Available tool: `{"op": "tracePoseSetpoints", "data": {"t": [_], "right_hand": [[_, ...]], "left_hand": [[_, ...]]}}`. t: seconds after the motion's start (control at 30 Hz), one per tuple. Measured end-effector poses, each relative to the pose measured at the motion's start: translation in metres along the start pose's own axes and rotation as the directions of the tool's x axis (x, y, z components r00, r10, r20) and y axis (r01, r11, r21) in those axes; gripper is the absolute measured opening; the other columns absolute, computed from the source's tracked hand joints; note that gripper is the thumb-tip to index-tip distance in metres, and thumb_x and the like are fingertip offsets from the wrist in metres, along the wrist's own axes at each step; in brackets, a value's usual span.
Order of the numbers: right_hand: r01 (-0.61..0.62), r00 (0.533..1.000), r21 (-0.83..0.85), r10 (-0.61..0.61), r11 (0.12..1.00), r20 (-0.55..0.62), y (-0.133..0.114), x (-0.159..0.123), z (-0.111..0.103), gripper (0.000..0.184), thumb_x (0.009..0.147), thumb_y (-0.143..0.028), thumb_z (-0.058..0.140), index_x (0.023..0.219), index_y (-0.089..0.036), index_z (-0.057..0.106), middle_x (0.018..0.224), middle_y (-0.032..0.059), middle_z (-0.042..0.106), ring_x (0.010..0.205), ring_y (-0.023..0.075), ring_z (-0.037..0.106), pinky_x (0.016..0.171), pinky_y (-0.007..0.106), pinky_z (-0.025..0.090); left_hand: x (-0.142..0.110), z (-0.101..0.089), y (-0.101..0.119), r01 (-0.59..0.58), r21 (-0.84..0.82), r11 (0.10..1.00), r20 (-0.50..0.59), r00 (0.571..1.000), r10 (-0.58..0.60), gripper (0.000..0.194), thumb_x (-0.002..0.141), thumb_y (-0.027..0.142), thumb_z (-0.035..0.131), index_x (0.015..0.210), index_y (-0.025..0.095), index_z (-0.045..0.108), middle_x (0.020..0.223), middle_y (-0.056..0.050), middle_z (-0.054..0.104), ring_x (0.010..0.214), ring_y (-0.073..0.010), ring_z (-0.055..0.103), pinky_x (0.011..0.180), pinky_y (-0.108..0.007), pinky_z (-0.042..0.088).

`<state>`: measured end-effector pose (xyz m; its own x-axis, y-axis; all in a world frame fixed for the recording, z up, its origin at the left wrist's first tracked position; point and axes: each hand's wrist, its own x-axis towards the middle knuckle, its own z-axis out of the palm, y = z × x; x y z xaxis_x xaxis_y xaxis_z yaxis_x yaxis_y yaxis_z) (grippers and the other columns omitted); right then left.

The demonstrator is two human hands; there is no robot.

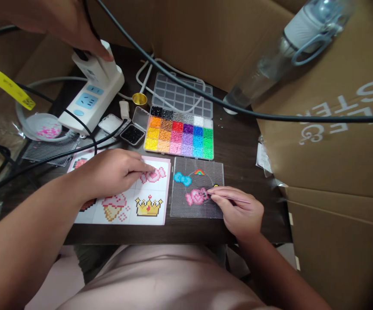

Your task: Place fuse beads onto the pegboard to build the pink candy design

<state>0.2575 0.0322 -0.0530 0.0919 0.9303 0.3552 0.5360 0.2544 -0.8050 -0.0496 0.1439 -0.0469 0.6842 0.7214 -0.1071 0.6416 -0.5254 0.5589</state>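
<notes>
While the right hand [244,214] pinches tweezers [233,198] at the pegboard [180,210], we judge its pink bead candy [197,196] nearly complete, right end unfinished; left of the pegboard, the half-open, empty left hand [113,172] touches the pattern sheet [165,188].

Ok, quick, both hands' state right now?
Left hand: open, index finger at the printed candy.
Right hand: closed on tweezers, tips at the bead candy.

There are one clear square plastic pegboard [180,209], one slim pink tool [230,198], one rectangular plastic bead box [179,132] with twenty-four filled compartments, one white oblong power strip [91,102].
</notes>
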Motion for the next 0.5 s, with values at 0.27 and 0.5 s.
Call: {"op": "tracePoseSetpoints", "data": {"t": [0.27, 0.5], "right_hand": [[0.008, 1.000, 0.006, -0.008, 1.000, 0.002, 0.0006, 0.0003, -0.0003, 0.015, 0.078, -0.009, 0.073, 0.074, -0.023, 0.078, 0.075, 0.0028, 0.079, 0.066, 0.0178, 0.075, 0.071, 0.031, 0.065], [0.002, 1.000, 0.012, -0.002, 1.000, -0.002, -0.0003, -0.0004, -0.0006, 0.016, 0.078, -0.008, 0.074, 0.075, -0.023, 0.079, 0.077, 0.0030, 0.079, 0.067, 0.0178, 0.075, 0.071, 0.030, 0.065]], "left_hand": [[-0.0006, 0.0010, -0.0007, 0.004, 0.006, 1.000, -0.009, 1.000, -0.004, 0.039, 0.087, 0.026, 0.049, 0.114, 0.032, 0.076, 0.109, -0.001, 0.074, 0.097, -0.0229, 0.069, 0.084, -0.034, 0.052], [-0.0012, 0.0013, -0.0004, 0.001, -0.016, 1.000, -0.024, 1.000, -0.002, 0.038, 0.087, 0.027, 0.049, 0.113, 0.033, 0.076, 0.107, -0.001, 0.074, 0.095, -0.0219, 0.069, 0.080, -0.032, 0.051]]}}
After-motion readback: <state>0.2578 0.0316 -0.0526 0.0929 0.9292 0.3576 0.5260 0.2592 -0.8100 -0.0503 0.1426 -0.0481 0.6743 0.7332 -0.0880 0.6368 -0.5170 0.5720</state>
